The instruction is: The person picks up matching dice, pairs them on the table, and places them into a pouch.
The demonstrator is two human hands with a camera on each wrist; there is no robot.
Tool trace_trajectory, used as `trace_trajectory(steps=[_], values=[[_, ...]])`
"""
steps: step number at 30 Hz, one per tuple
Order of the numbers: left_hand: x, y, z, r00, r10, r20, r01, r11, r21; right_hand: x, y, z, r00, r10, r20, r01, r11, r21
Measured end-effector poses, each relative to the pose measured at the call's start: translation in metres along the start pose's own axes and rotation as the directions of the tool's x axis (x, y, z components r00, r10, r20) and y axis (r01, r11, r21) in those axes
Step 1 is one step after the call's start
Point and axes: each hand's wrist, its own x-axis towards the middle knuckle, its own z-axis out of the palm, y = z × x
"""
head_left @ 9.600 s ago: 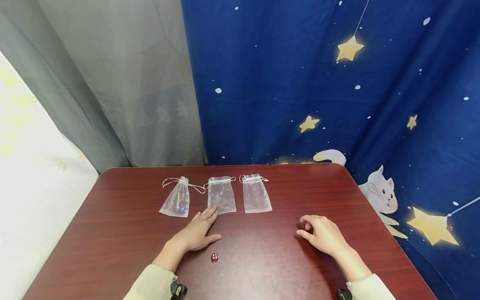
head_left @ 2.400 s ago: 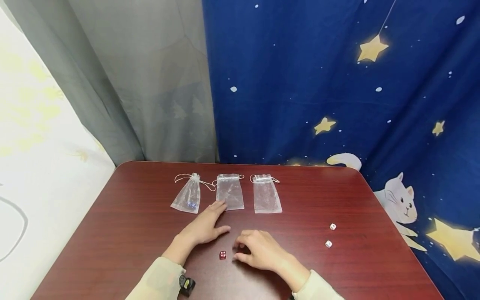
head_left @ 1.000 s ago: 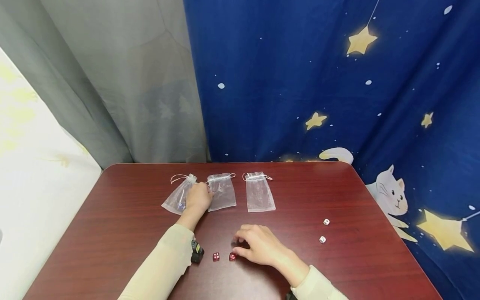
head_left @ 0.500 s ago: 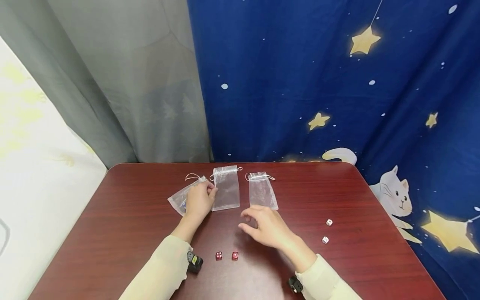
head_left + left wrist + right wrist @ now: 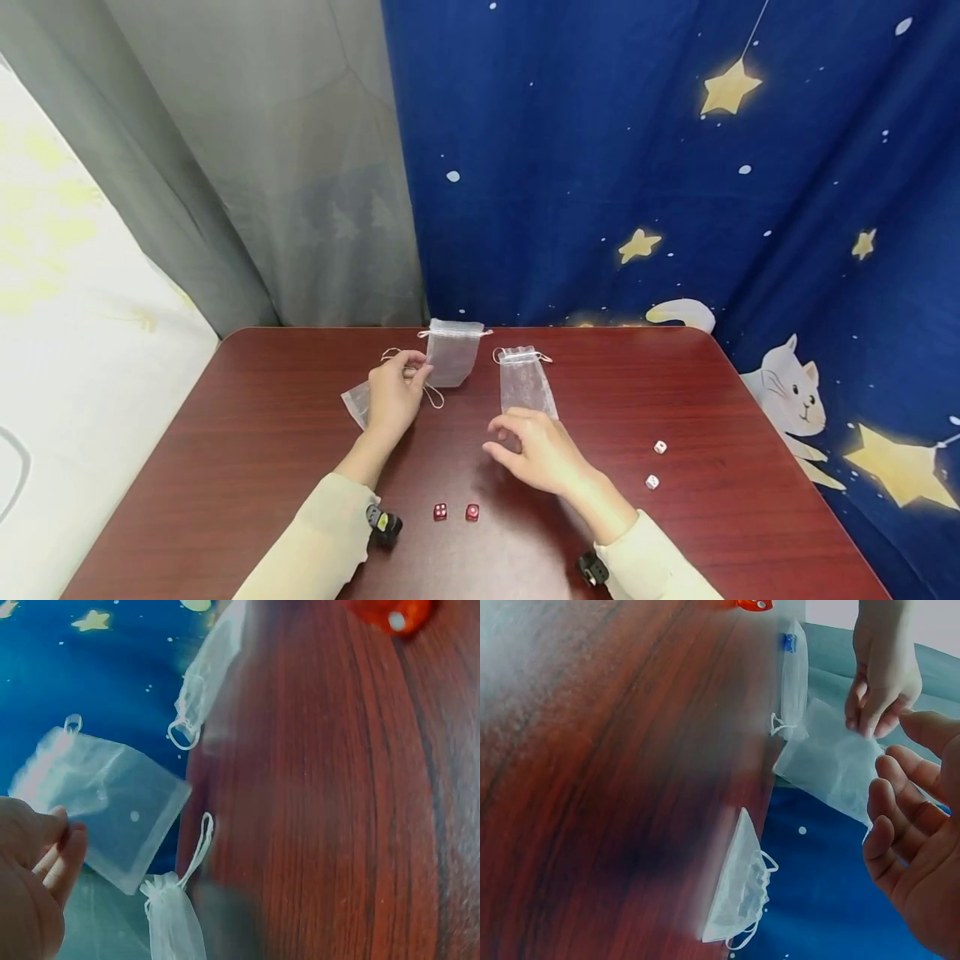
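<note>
My left hand (image 5: 396,398) pinches a sheer white drawstring bag (image 5: 453,360) by its side edge. In the left wrist view this bag (image 5: 127,802) hangs tilted, raised off the table, and looks flat. Under and beside that hand lies another drawstring bag (image 5: 357,403), partly covered; in the right wrist view small blue pieces (image 5: 790,643) show inside it. My right hand (image 5: 542,454) hovers with loosely bent fingers and nothing in them. It overlaps the lower end of a third drawstring bag (image 5: 525,383) in the head view.
Two red dice (image 5: 440,512) sit near the front middle of the dark red table (image 5: 750,533). Two white dice (image 5: 660,447) lie toward the right. Curtains (image 5: 525,208) hang behind the table's far edge.
My left hand has moved from the table to pinch the middle bag and lift it. My right hand has set down a second red die and moved forward; two white dice appeared earlier at right.
</note>
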Motion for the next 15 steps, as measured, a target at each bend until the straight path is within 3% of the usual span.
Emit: trace_trajectory(steps=[3, 7, 12, 15], values=[[-0.001, 0.004, -0.003, 1.0, -0.013, -0.024, 0.01, 0.994, -0.112, 0.002, 0.0, -0.002, 1.0, -0.004, -0.019, 0.004, 1.0, 0.006], [-0.004, 0.01, -0.008, 0.999, -0.036, -0.031, 0.031, 0.987, -0.159, 0.005, 0.0, -0.006, 0.998, -0.001, -0.058, 0.002, 1.0, 0.018], [-0.009, 0.018, -0.014, 0.996, -0.079, 0.034, 0.085, 0.962, -0.26, 0.011, 0.002, -0.01, 0.992, -0.015, -0.125, 0.018, 1.0, 0.022], [-0.012, 0.023, -0.018, 0.994, -0.071, 0.087, 0.096, 0.941, -0.325, 0.016, 0.003, -0.014, 0.982, -0.026, -0.187, 0.033, 0.999, 0.035]])
